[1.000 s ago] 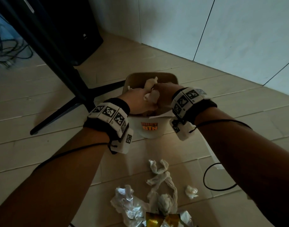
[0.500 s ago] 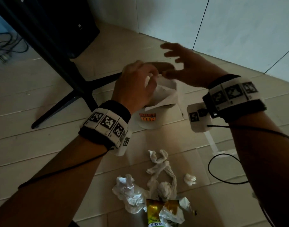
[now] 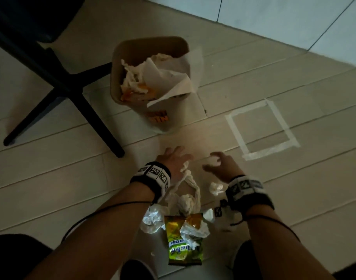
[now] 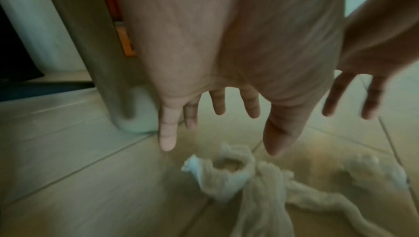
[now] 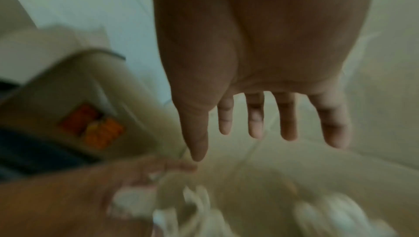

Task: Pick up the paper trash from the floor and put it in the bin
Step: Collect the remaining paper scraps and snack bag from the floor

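A beige bin (image 3: 132, 47) stands on the floor, stuffed with crumpled paper, a big sheet (image 3: 167, 77) sticking out over its rim. Nearer me lies a twisted white tissue strip (image 3: 190, 184), a small paper ball (image 3: 216, 187), crumpled white wads (image 3: 152, 218) and a yellow-green chip bag (image 3: 185, 245). My left hand (image 3: 174, 158) hovers over the strip's far end with fingers spread (image 4: 167, 129), holding nothing. My right hand (image 3: 219, 161) hangs beside it, fingers straight (image 5: 288, 120), above the floor past the small ball. The strip (image 4: 244, 178) lies just under my left fingertips.
A black stand's legs (image 3: 88, 106) spread across the floor left of the bin. A square of white tape (image 3: 259, 128) marks the floor to the right. A pale wall (image 3: 274, 15) runs behind the bin. The bin's orange label (image 5: 93, 126) faces me.
Both hands have left the bin's mouth and come down to the floor litter, empty. The big paper sheet now stays in the bin. My view has tipped downward.
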`<state>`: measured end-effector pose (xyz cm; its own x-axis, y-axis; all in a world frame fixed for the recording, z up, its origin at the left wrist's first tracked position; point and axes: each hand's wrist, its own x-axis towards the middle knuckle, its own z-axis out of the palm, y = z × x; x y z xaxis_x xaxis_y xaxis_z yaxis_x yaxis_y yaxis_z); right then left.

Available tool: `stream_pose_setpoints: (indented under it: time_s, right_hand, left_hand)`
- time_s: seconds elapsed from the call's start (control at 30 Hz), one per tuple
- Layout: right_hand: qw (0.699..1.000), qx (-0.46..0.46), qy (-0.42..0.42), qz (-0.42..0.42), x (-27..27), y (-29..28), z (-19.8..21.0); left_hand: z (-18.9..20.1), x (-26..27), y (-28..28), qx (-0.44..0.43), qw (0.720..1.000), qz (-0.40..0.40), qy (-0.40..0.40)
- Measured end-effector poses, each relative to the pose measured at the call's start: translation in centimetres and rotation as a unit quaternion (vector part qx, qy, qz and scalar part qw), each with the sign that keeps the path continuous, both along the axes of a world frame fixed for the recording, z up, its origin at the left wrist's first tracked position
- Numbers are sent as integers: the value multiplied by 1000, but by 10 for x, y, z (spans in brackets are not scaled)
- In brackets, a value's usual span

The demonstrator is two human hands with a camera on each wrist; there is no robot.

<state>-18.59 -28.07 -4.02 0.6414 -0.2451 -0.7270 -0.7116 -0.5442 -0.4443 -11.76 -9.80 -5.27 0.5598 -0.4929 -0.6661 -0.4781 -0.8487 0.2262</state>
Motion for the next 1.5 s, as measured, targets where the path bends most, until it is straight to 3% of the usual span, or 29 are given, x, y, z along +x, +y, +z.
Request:
stream_pose_setpoints:
  time_s: [0.13,0.2,0.4,0.57,0.77,0.93,1.03,1.13,1.23,1.4,1.5]
  right_hand:
    - [989,-38,83,112,-38,39,-32]
    - [986,-49,78,140,-52,57,-41]
    - [975,-113,43,187,-68,87,-55]
    - [970,-119,-9,214,-68,97,-50]
    - [990,-45,-3,133,-56,86,-53]
    - [996,2,-71,49,-26,83,-47]
    - [995,14,-97,33,-8,82,-46]
    - [994,11,-109,0,6,77,-43]
    - [994,11,-98,-47,12,70,-39]
    - [997,8,-38,-68,3,58,-39]
    - [997,-16,-40,-63,-8,53,-37]
  left_hand:
    - [-24,-19,15,25,999,-21,42]
    - [-29,-31,20,23,998,-11,49]
    - [-43,-57,20,-26,997,51,-47]
    - [-39,-47,27,-86,987,135,-3]
    - [-7,-23,49,-193,940,269,-76]
    - [4,-50,80,-145,918,337,-153]
    - [-3,-94,94,-74,925,343,-149]
    - [-19,-130,107,8,943,329,-56]
    - [-33,-148,110,30,954,296,20]
    - [-47,-154,108,39,975,218,-13]
    - [-53,-150,108,-14,979,202,-34]
